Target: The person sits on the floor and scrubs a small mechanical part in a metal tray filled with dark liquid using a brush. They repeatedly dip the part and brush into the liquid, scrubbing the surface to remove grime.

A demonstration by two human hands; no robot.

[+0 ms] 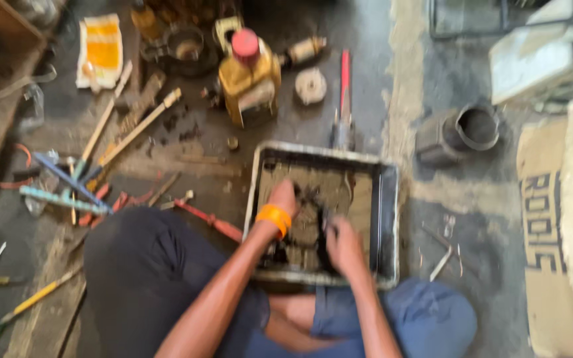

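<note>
Grimy concrete floor (366, 79), frame motion-blurred. We sit cross-legged at bottom centre with a metal tray (387, 219) in front of our knees, centre frame, holding dirty liquid and a dark greasy part (305, 229).

Left hand (282, 197), orange wristband (273, 217) on the wrist, is down in the tray on the upper left of the part, fingers curled on it; can't tell how tight. Right hand (343, 245) sits on the part's right side, lower in the tray; it looks closed on the part, but blur hides the fingers, so we can't call the grip.

Around us:
- yellow jug (252, 83) with a red cap, top centre
- red-handled tool (343, 99) just above the tray's top edge
- round disc (311, 86) between jug and tool
- scattered hand tools (87, 172), left
- black pot (477, 127), right of the tray
- cardboard (552, 225), right edge
- yellow-and-white rag (101, 50), upper left
</note>
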